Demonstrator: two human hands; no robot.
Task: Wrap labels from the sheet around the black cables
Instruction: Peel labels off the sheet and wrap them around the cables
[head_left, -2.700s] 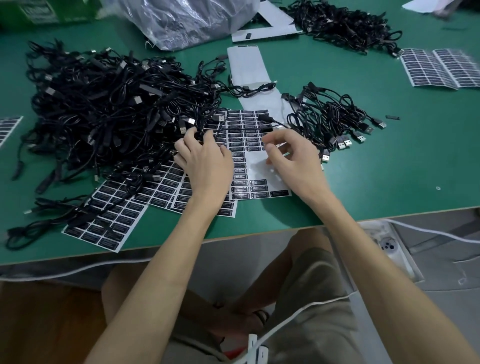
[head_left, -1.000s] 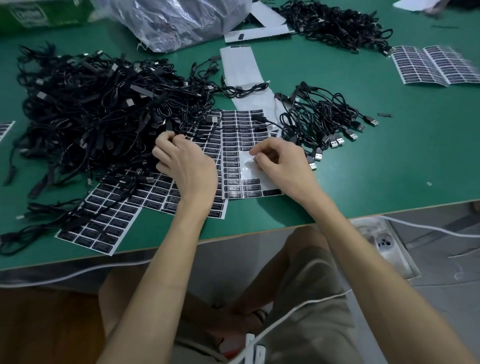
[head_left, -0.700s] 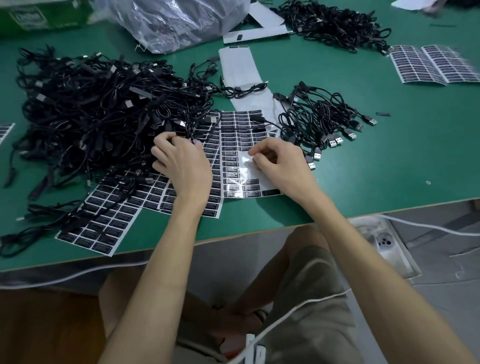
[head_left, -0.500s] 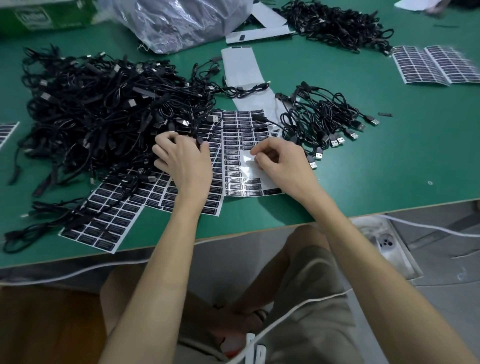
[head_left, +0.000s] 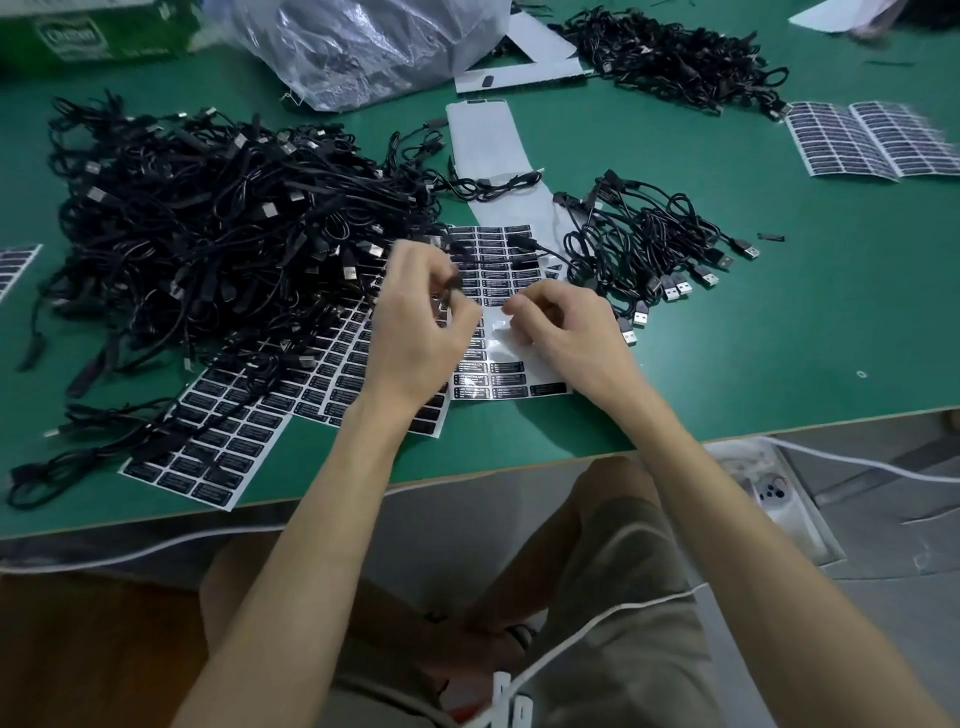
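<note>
- The sheet (head_left: 511, 382) lay flat by the near edge of the table (head_left: 779, 338), between two heaps of cables. That likely kept labels in easy reach of both hands. Its middle rows were already bare.
- The big pile (head_left: 208, 234) sat at 9 o'clock from the sheet and the small bunch (head_left: 649, 244) at 2 o'clock. The bunch was probably finished cables, kept apart from the rest.
- The left hand (head_left: 415, 332) was lifted off the table over the sheet's left edge, wrist bent and fingers curled. Its thumb and fingertips pinched a dark cable (head_left: 452, 283), blurred by motion and held up, seemingly ready for a label.
- The right hand (head_left: 571, 332) lay palm down at 3 o'clock from the left hand. Its fingers were curled, with the tips on the sheet's bare strip. Whether they nipped a label, I cannot tell.
</note>
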